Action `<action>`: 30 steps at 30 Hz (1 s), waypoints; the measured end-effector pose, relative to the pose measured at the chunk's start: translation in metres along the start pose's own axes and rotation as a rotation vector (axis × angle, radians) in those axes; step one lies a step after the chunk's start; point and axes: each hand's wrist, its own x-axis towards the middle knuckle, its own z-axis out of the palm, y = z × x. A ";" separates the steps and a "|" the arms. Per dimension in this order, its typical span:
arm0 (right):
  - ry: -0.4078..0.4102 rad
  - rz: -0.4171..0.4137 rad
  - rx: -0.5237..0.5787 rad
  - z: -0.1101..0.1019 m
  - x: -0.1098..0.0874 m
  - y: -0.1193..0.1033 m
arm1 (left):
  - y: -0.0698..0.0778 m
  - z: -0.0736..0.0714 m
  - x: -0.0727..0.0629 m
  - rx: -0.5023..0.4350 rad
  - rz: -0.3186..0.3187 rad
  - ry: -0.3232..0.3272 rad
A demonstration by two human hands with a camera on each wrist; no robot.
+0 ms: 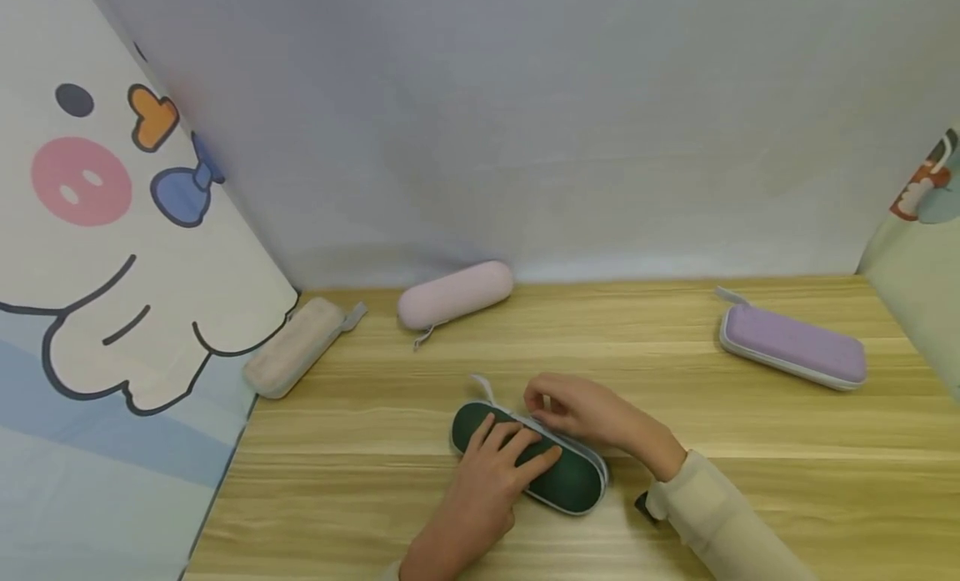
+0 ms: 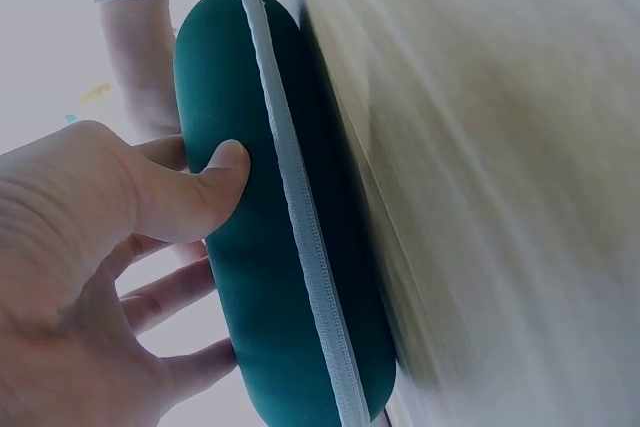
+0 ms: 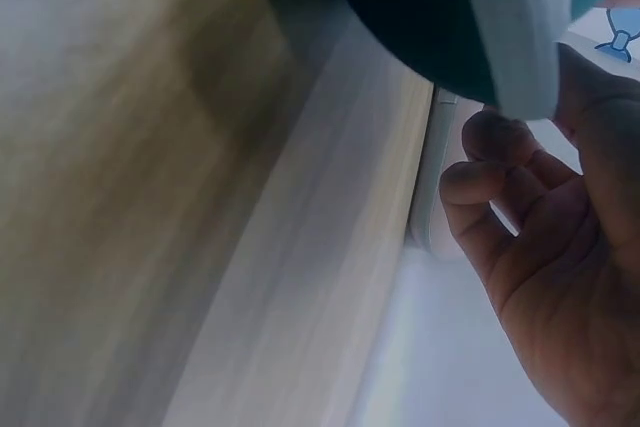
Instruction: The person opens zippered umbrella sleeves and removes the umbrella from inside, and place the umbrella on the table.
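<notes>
Between the left and right edges of the wood-grain surface (image 1: 337,481), well in from its far edge, a dark green, round-ended case (image 1: 573,479) with a pale grey zip band (image 2: 309,247) is being held by the left hand (image 1: 487,473), fingers spread over the top and thumb on the near side. The right hand (image 1: 585,410) is being held with fingers curled at the far long side; whether anything is being pinched cannot be told. If the band is being pulled against too light a hold, the case could be swivelled.

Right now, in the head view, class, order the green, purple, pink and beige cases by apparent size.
1. Green case, partly covered
2. Purple case
3. Pink case and beige case: too alike to rank
</notes>
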 end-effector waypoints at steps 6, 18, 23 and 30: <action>-0.013 0.013 0.003 0.000 0.007 -0.002 | 0.001 0.001 0.001 -0.007 0.007 -0.003; 0.023 0.021 -0.034 0.005 0.007 -0.002 | 0.000 0.003 0.003 -0.012 0.005 0.003; 0.079 0.032 -0.045 0.011 0.004 -0.003 | -0.001 0.003 0.004 0.004 0.015 0.022; 0.124 0.077 -0.004 0.018 0.000 0.002 | -0.007 0.004 0.007 -0.001 0.023 0.018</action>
